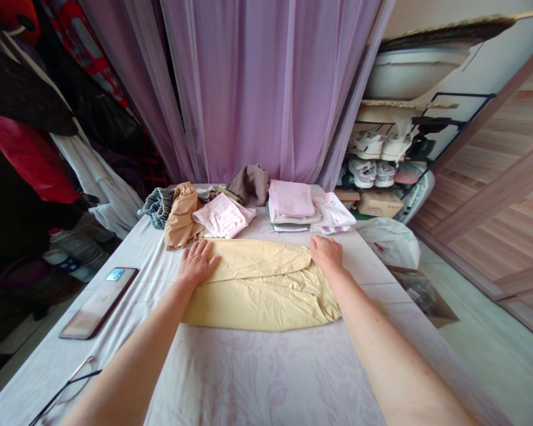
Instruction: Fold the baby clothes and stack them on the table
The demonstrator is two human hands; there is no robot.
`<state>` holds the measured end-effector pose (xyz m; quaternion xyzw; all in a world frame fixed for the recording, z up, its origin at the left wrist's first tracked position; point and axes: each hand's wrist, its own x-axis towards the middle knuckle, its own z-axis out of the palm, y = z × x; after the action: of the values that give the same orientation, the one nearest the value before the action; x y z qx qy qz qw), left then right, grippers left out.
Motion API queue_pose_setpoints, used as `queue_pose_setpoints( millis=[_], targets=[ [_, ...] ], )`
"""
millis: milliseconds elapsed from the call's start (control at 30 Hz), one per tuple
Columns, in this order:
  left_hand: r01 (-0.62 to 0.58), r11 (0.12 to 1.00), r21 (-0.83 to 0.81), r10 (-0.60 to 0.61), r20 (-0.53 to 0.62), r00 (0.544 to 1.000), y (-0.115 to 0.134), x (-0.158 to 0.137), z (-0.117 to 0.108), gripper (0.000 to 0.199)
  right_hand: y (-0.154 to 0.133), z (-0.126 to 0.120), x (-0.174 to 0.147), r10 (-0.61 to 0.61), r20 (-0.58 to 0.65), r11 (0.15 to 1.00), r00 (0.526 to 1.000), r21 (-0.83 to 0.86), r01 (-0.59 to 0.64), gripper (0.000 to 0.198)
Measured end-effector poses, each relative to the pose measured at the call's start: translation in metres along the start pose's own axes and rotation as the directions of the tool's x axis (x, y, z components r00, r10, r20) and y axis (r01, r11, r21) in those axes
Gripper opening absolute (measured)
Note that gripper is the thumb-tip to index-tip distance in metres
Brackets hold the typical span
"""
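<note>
A yellow garment (249,302) lies folded lengthwise on the cloth-covered table (266,378), with a long flap laid over its far half and bunched creases toward its right end. My left hand (198,262) rests flat with fingers apart on the garment's far left corner. At the far right end, my right hand (326,253) has its fingers curled closed on the yellow fabric. Just beyond my left hand are a tan crumpled garment (180,216) and a pink-and-white checked cloth (224,214).
A stack of folded clothes (292,201) stands at the back beside a white printed garment (334,212). A phone (100,303) and eyeglasses (66,387) lie at the left. Purple curtains (257,89) hang behind; a shoe rack (382,148) is at the right.
</note>
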<state>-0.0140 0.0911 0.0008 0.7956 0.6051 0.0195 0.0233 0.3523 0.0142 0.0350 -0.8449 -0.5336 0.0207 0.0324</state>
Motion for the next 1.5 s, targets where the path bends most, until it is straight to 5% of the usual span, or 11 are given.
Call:
queue_pose_setpoints(
  millis=[200,567,800,867,967,1067,1133,1200,1367,1500],
  targets=[
    [0.001,1.0,0.006,-0.001,-0.026,1.0,-0.002,0.001,0.003,0.062,0.015,-0.009,0.018,-0.003,0.205,1.0,0.979,0.009,0.001,0.046],
    [-0.001,1.0,0.019,0.002,-0.028,1.0,-0.004,0.003,0.007,0.062,0.013,0.023,0.005,0.045,0.015,0.997,0.999,0.057,-0.046,0.034],
    [0.014,1.0,0.024,-0.014,-0.021,1.0,-0.001,0.001,0.003,0.063,0.013,0.013,0.006,0.083,-0.031,0.995,0.996,0.064,-0.081,0.037],
    [0.017,1.0,0.024,-0.017,-0.016,1.0,0.0,0.001,0.002,0.063,0.002,0.006,0.004,0.033,-0.1,0.997,0.994,0.075,-0.026,0.039],
    [0.009,1.0,0.029,-0.009,-0.017,1.0,0.001,0.0,0.001,0.063,-0.033,0.002,-0.003,-0.187,-0.22,0.966,0.958,0.138,0.22,0.043],
    [0.008,0.999,0.031,-0.008,-0.008,1.0,0.0,0.001,0.001,0.064,-0.07,0.005,-0.014,-0.423,-0.21,0.864,0.882,0.201,0.462,0.045],
    [0.01,1.0,0.027,-0.009,-0.009,1.0,-0.001,0.001,0.002,0.063,-0.078,0.007,-0.023,-0.463,-0.176,0.84,0.869,0.227,0.493,0.044],
    [0.002,1.0,0.024,-0.001,-0.026,1.0,-0.003,0.002,0.004,0.062,-0.069,0.006,-0.032,-0.391,-0.152,0.878,0.908,0.232,0.418,0.041],
    [-0.007,1.0,0.025,0.008,-0.038,0.999,-0.003,0.003,0.004,0.063,-0.008,0.003,-0.051,0.039,-0.046,0.979,0.998,0.204,-0.029,0.03],
    [0.003,1.0,0.025,-0.002,-0.024,1.0,-0.001,0.002,0.002,0.063,0.014,0.007,-0.054,0.074,0.076,0.964,0.994,0.251,-0.091,0.034]
  ],
)
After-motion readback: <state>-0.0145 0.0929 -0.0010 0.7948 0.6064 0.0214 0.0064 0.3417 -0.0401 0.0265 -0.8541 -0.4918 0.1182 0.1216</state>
